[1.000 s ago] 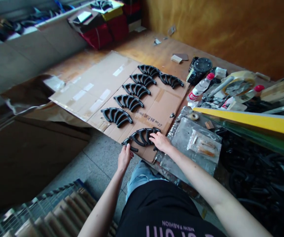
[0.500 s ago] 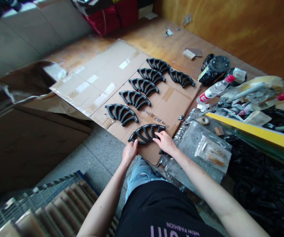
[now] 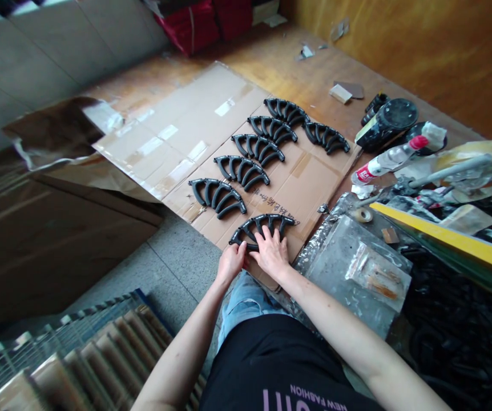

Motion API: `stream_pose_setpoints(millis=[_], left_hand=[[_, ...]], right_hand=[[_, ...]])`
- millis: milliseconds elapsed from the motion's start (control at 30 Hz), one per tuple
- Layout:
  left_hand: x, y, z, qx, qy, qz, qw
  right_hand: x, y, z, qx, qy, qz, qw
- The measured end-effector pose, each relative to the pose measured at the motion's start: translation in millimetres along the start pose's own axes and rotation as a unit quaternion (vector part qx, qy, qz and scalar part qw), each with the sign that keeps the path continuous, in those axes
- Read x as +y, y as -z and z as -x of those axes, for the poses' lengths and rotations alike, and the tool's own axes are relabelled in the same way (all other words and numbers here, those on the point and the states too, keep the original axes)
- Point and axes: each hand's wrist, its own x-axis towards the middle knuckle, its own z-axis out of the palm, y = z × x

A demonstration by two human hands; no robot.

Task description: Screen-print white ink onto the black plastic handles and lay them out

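Note:
A flattened cardboard sheet (image 3: pixel 194 131) lies on the wooden table, and several black curved ribbed plastic pieces lie on it in a diagonal row. The nearest black piece (image 3: pixel 267 224) rests at the sheet's near edge. My left hand (image 3: pixel 231 264) pinches that piece's left end with curled fingers. My right hand (image 3: pixel 271 251) lies on the middle of the same piece, fingers stretched flat across its ribs. The adjacent piece (image 3: pixel 217 196) lies just beyond and to the left, untouched.
A grey plastic-wrapped sheet (image 3: pixel 353 268) with a small packet lies right of my hands. Beyond it are a red-capped glue bottle (image 3: pixel 389 160), a black round container (image 3: pixel 394 114), a yellow bar (image 3: pixel 447 237) and a heap of black parts. A wire rack (image 3: pixel 70 359) stands low left.
Both hands have drawn closer together on the nearest black piece. The right hand has slid from its right end to its middle. The camera has tilted down.

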Motion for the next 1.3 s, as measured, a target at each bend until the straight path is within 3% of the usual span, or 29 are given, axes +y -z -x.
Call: stream_pose_setpoints(millis=[267,367,467,600,700,867,1033,1167,1300], left_hand=[[5.4,2.8,9.8,0.012,-0.018,0.004,1.0],[10.1,5.0,21.0,0.024,-0.079,0.029,0.996],[16.5,4.2,19.1,0.035,-0.174,0.016,0.984],[31.8,-4.8,-12.2,0.071,-0.274,-0.126,0.951],[39.5,-14.1,-35.6,0.104,-0.323,-0.193,0.921],[27.0,-23.2,-50.4,0.111,-0.355,-0.224,0.901],[11.0,-24.3,-62.4,0.121,-0.373,-0.23,0.891],[9.8,-20.6,-69.6,0.104,-0.368,-0.261,0.886],[18.4,-15.7,-67.5,0.098,-0.326,-0.275,0.899]], right_hand=[[-1.1,9.8,-1.7,-0.003,0.001,0.013,1.0],[5.0,24.9,-1.6,0.015,-0.001,-0.006,1.0],[17.5,48.9,-15.0,0.075,-0.011,-0.034,0.997],[54.1,86.9,-67.7,0.171,-0.088,-0.071,0.979],[95.4,110.0,-121.0,0.203,-0.181,-0.078,0.959],[149.0,122.4,-193.3,0.175,-0.301,-0.059,0.936],[160.4,121.1,-236.9,0.153,-0.321,-0.071,0.932],[156.9,117.6,-234.4,0.163,-0.305,-0.1,0.933],[140.2,105.2,-178.9,0.213,-0.213,-0.114,0.947]])
